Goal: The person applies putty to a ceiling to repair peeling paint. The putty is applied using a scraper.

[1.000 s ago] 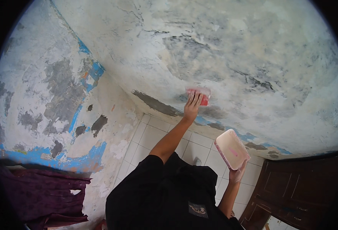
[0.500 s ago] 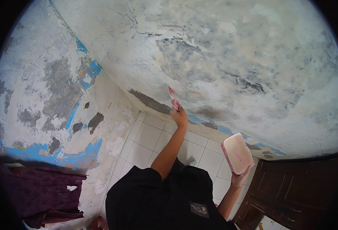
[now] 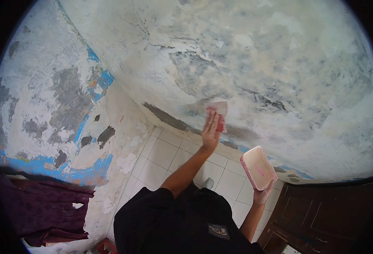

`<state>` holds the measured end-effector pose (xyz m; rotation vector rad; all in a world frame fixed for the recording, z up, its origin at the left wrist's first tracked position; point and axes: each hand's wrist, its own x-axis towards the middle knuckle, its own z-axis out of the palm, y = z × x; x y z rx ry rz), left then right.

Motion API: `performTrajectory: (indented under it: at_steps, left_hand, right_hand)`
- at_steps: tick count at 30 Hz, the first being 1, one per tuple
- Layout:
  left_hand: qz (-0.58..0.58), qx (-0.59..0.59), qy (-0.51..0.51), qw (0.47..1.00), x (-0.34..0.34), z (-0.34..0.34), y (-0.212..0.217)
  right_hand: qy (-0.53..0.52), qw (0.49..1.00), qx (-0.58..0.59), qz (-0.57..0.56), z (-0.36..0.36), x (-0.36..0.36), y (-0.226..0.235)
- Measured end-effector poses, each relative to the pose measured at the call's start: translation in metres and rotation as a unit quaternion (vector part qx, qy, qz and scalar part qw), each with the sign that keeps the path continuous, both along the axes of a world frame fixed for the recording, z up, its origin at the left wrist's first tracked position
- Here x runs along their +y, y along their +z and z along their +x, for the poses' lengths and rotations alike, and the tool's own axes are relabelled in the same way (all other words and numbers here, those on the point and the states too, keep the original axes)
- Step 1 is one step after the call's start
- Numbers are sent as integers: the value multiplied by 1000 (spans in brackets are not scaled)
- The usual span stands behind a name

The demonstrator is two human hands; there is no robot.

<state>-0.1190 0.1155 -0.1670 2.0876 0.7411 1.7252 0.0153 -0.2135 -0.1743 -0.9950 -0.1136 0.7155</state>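
Fingers of your left hand grip a red-handled scraper, its pale blade pressed flat against the patchy white wall low down, just above the grey band near the floor. Your right hand, well apart to the right, clasps from below a pink rectangular tray coated in white filler. Beneath lie white floor tiles; a dark wooden door stands lower right; purple cloth hangs at left

Left hand presses scraper, perhaps
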Motion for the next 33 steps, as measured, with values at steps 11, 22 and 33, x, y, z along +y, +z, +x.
performTrajectory:
  at_steps: [11,22,33]
  left_hand:
    - [58,164,-14,985,21,12,-113]
    - [-551,145,-100,815,-69,-115,-63]
    - [-552,15,-230,801,-25,-141,53]
  right_hand:
    - [29,999,10,-21,-2,11,-3]
    - [79,997,0,-12,-16,40,-16]
    - [174,984,-32,0,-66,115,-1]
